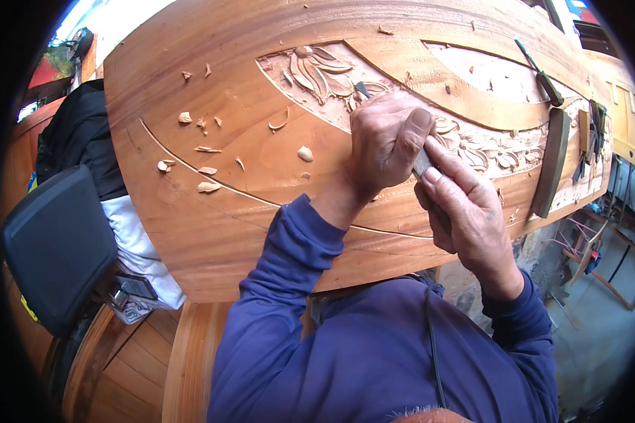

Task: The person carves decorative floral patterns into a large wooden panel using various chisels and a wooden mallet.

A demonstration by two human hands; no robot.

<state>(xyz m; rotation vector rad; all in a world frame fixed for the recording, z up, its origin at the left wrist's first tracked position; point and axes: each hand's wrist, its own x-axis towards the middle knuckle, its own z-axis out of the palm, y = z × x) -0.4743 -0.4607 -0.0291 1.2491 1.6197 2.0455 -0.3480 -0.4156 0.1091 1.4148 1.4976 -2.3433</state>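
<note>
A chisel [362, 89] has its metal tip on the carved band of flowers and leaves [310, 70] in a large wooden panel [190, 148]. My left hand [390, 141] is closed round the chisel over the carving, hiding part of the tool. Just right of and below it, my right hand [466, 201] grips the chisel's rear, with the thumb lying along it. Pale wood shavings [208, 187] lie scattered on the panel, mostly left of the carving.
At the panel's right lie a long dark bar [552, 162], a green-handled tool [536, 70] and several chisels [596, 134]. To the left are a black chair [60, 247], dark cloth [81, 137] and white cloth [137, 250]. Wooden frames [610, 275] stand on the floor at right.
</note>
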